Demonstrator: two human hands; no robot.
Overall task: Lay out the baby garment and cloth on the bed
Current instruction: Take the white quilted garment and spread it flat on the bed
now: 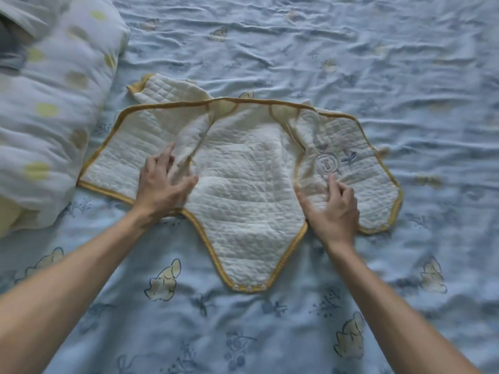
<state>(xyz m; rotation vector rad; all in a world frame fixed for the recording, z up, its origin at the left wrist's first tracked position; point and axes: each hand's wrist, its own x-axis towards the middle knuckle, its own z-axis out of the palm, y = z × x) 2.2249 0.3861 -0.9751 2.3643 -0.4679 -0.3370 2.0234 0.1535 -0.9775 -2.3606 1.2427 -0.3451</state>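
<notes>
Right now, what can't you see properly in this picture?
Head view only:
- Right hand: motion-blurred, so its grip on the baby garment is unclear.
- Dark thing at the top left: cut off by the edge, behind the pillow.
- Snaps: too small to count surely.

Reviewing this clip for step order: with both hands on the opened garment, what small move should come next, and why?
Probably smooth the bunched fold under the left hand outward. The baby garment already lies open on the bed, but a raised crease runs up from those fingers, while the panel by the right hand looks flatter.
</notes>
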